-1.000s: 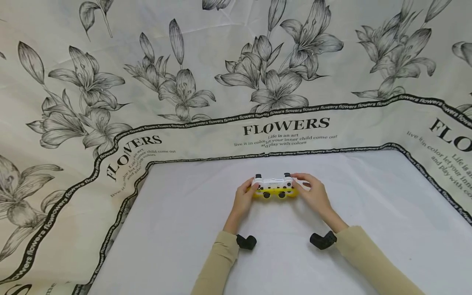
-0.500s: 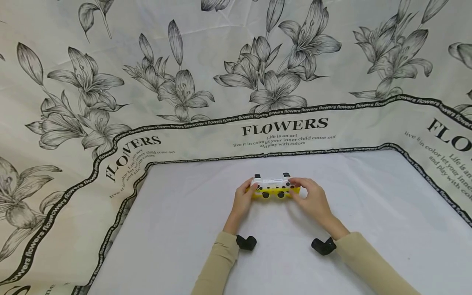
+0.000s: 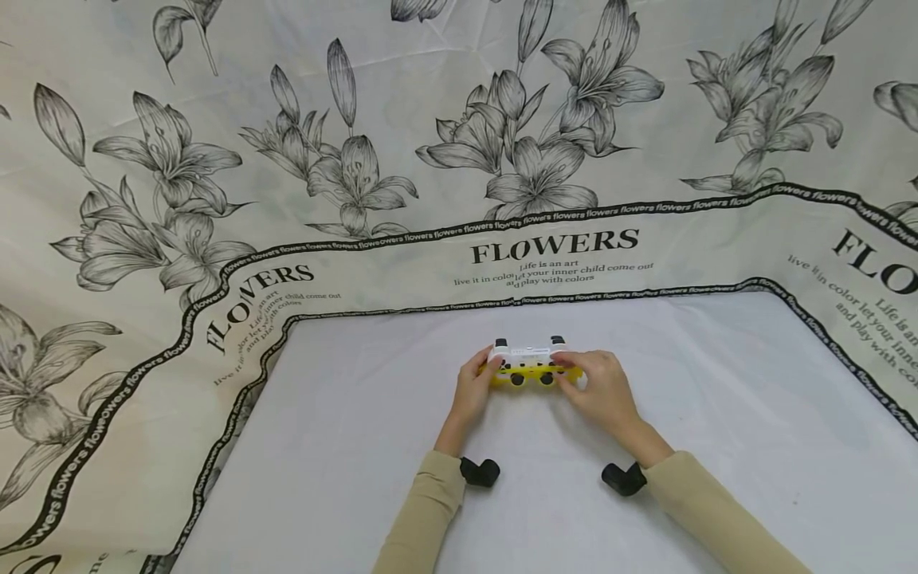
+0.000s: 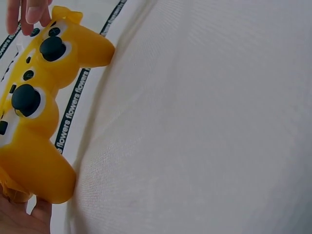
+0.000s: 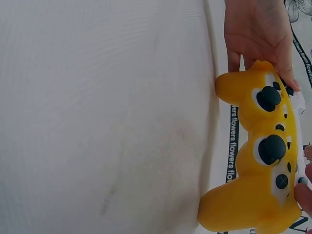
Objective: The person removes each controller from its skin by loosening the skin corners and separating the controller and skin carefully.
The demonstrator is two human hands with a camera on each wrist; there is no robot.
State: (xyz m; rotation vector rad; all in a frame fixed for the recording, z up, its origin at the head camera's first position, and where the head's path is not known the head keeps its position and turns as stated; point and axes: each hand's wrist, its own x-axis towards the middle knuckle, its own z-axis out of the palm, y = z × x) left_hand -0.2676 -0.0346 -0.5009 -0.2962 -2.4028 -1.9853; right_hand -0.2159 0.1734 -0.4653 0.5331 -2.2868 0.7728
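Observation:
A white game controller (image 3: 531, 355) with black thumbsticks sits partly inside a yellow silicone cover (image 3: 531, 373), above the white cloth. Its white top edge and shoulder buttons stick out of the cover. My left hand (image 3: 473, 391) grips the left end, with the thumb on the front face near the buttons. At the other end, my right hand (image 3: 602, 391) pinches at the cover's edge with thumb and forefinger; in the left wrist view its fingertips (image 4: 33, 13) are by the face buttons. A loose fold of the cover stands up at that corner. The controller's back is hidden.
White cloth (image 3: 373, 446) spreads over the surface below. A flower-printed curtain (image 3: 531, 143) stands behind and at both sides. Black wrist mounts (image 3: 479, 472) sit at the cuffs of both tan sleeves (image 3: 419, 510).
My right hand has moved from the controller's right shoulder down and inward onto its front face, and the cover's right end shows more. The left hand keeps its grip.

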